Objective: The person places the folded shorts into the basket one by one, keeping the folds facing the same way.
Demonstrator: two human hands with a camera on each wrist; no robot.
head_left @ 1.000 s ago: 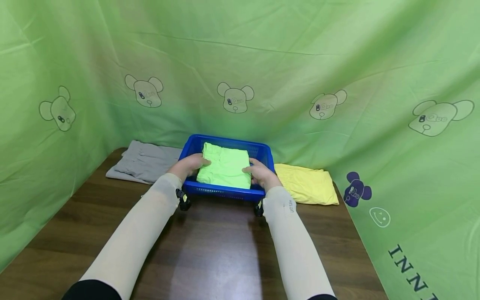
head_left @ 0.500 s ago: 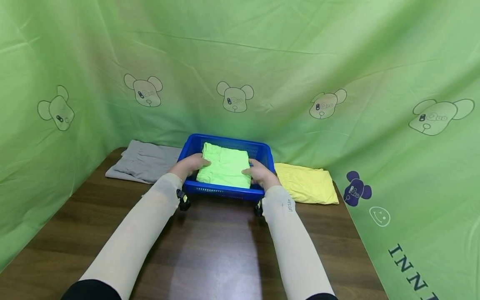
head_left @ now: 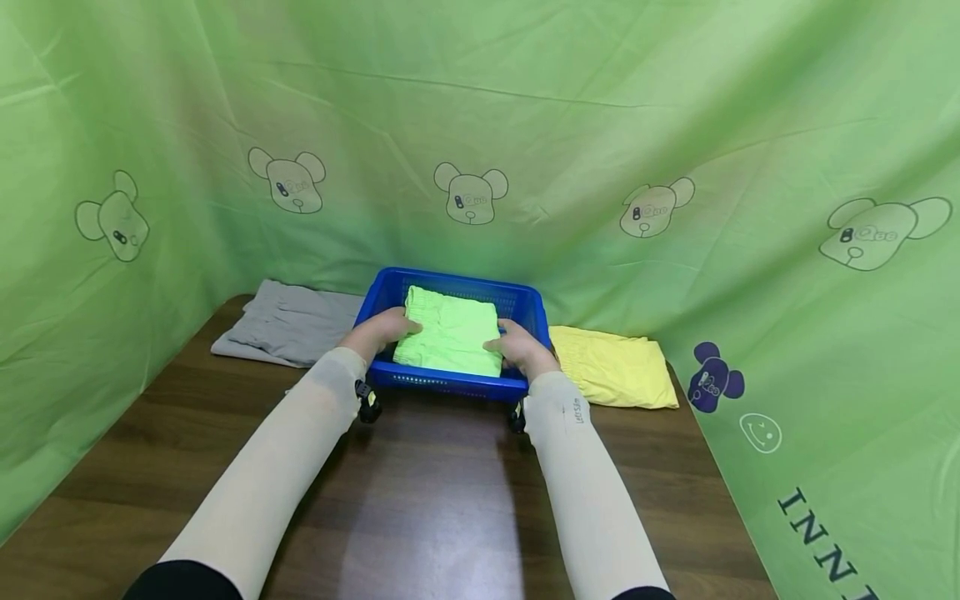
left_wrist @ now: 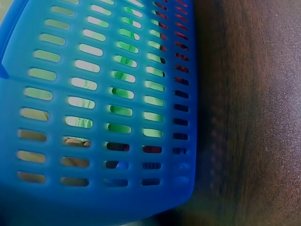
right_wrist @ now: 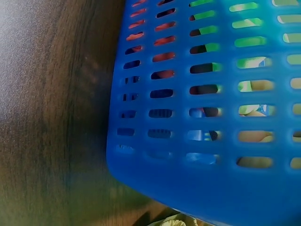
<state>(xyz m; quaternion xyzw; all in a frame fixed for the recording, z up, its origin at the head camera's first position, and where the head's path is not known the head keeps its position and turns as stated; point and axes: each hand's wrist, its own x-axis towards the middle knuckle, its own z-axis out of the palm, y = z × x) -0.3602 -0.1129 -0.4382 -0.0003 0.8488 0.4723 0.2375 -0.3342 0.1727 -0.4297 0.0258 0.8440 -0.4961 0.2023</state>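
Observation:
A folded neon-green garment (head_left: 450,333) with a gathered left edge lies inside the blue plastic basket (head_left: 450,382). My left hand (head_left: 384,327) holds its left side, thumb on top. On the opposite side, my right hand (head_left: 525,347) grips the right edge the same way. The fingers under the cloth are mostly hidden. In the left wrist view the slotted basket wall (left_wrist: 108,202) fills the left, with green cloth showing through. Through the slots of the basket (right_wrist: 188,179) in the right wrist view appear green cloth, something red below it and parts of fingers.
Left of the basket lies a folded grey garment (head_left: 296,321); to the right is a folded yellow one (head_left: 618,371). Dark wooden table (head_left: 442,500) extends toward me. A green curtain (head_left: 480,100) with printed bear heads hangs close behind the basket.

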